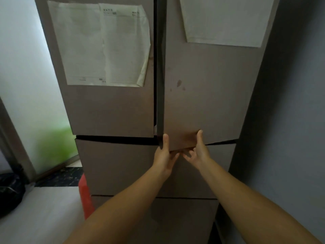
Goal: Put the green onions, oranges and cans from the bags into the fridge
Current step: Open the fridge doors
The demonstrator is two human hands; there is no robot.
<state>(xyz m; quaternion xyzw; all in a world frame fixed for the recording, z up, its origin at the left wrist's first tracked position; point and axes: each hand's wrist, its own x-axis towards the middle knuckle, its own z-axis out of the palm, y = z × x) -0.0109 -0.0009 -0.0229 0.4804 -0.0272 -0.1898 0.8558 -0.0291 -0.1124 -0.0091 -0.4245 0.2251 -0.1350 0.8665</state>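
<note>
Fridge (175, 173): the lower edge of its right door (211, 94), slightly ajar, is grasped by the left hand (164, 156) and right hand (197, 152).

No readable text on the fridge (112, 110) door papers (103, 44) (only faint, blurred print)

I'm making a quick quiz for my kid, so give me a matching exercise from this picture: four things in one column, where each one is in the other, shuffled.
Things:
1. left hand
2. right hand
3. sheets of paper
4. black bag

Places:
A. on the floor, far left
B. stuck on the left fridge door
C. gripping the right door's bottom corner at the centre gap
D. gripping the right door's bottom edge, further right

Pairs: 1-C, 2-D, 3-B, 4-A
</note>
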